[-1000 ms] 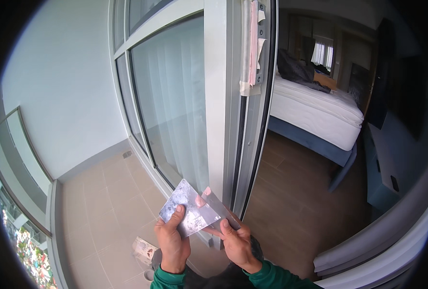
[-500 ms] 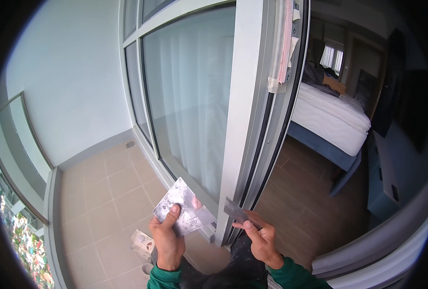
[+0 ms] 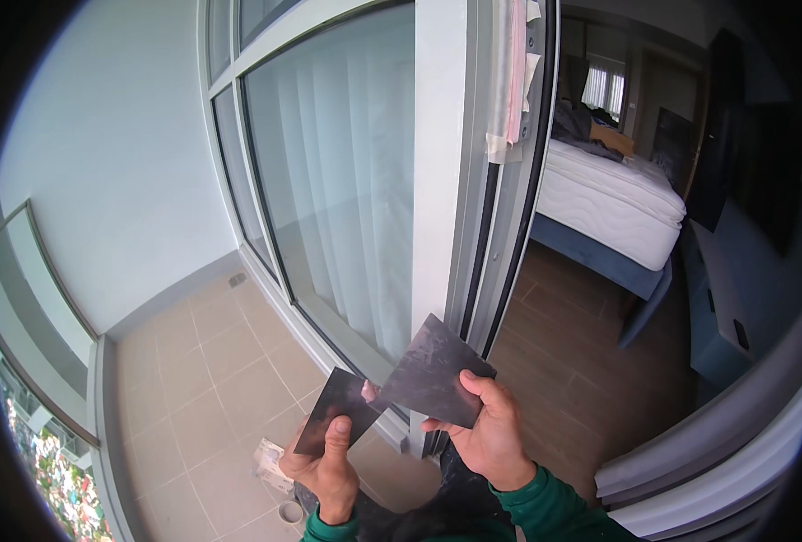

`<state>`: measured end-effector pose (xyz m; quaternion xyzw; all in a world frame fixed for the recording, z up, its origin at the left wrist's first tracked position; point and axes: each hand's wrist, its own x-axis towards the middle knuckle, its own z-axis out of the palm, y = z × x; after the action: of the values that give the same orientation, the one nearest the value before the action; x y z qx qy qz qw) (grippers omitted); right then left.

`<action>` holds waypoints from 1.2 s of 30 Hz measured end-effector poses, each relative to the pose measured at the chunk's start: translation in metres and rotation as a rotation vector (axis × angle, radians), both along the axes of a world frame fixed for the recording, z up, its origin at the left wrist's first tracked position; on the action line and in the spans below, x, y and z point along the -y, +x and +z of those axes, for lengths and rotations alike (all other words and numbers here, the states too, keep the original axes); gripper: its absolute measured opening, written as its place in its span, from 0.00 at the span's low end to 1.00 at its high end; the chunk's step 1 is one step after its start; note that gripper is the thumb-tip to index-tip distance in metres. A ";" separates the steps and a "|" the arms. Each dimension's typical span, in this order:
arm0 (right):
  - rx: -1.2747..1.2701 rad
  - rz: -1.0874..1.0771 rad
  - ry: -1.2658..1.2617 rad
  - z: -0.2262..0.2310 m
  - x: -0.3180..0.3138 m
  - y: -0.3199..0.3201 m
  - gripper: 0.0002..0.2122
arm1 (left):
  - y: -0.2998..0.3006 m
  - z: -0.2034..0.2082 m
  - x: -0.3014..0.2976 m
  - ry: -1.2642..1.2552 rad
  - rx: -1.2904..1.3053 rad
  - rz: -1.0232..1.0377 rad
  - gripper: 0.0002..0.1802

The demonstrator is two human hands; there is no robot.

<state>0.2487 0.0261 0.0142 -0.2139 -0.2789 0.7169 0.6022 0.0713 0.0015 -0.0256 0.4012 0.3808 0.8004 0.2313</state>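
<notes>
Upright in my left hand is a thin, dark, reflective metal plate, pinched with the thumb across its face. My right hand grips a second thin square metal plate, smeared with pale marks. Its thumb lies on the near face and the fingers are behind. The plates come together at their facing edges; whether they touch, I cannot tell. Both are in front of the foot of a white door frame.
Taped strips run along the frame's upper edge. Left of it is a glass panel with a curtain behind. A stained box and a round cup sit on the tiles. Beyond the doorway stands a bed.
My right hand has turned its plate so the broad face shows, and brought it left and up. My left hand has tilted its plate, which has gone from bright to dark.
</notes>
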 end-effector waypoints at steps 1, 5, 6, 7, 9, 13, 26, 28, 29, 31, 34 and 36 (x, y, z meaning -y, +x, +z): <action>-0.001 0.002 0.000 -0.001 0.000 -0.001 0.17 | 0.000 0.000 0.001 0.009 -0.013 0.004 0.08; 0.000 0.004 0.010 -0.002 -0.001 -0.006 0.17 | -0.001 -0.003 0.002 0.049 -0.094 0.051 0.09; -0.001 0.001 0.003 -0.002 -0.001 -0.007 0.17 | -0.002 -0.005 0.002 0.059 -0.123 0.071 0.10; -0.001 -0.001 -0.003 -0.003 -0.002 -0.009 0.18 | -0.003 -0.004 0.003 0.080 -0.150 0.084 0.10; -0.005 0.006 -0.003 -0.004 -0.002 -0.010 0.18 | -0.001 -0.002 0.004 0.120 -0.201 0.105 0.10; -0.044 0.047 -0.033 -0.008 -0.003 -0.009 0.18 | 0.007 -0.003 0.003 0.213 -0.395 0.226 0.09; -0.274 0.298 -0.177 -0.034 -0.022 -0.019 0.10 | -0.005 -0.017 -0.001 0.294 -0.537 0.252 0.11; -0.302 0.281 -0.159 -0.028 -0.021 -0.017 0.10 | -0.005 -0.022 0.001 0.175 -0.502 0.231 0.10; -0.313 0.259 -0.144 -0.028 -0.021 -0.012 0.11 | -0.004 -0.031 0.002 0.078 -0.389 0.167 0.11; -0.343 0.221 -0.112 -0.031 -0.022 -0.003 0.12 | -0.008 -0.046 0.002 -0.116 -0.177 0.037 0.14; -0.332 0.116 0.056 -0.017 -0.012 0.007 0.15 | 0.009 -0.026 -0.006 0.005 0.183 0.065 0.03; -0.353 -0.057 0.199 0.000 -0.006 0.009 0.16 | -0.003 -0.025 0.002 -0.170 0.163 -0.067 0.14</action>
<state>0.2579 0.0324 0.0139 -0.0324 -0.2322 0.6947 0.6800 0.0681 -0.0006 -0.0510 0.3260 0.4135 0.7870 0.3214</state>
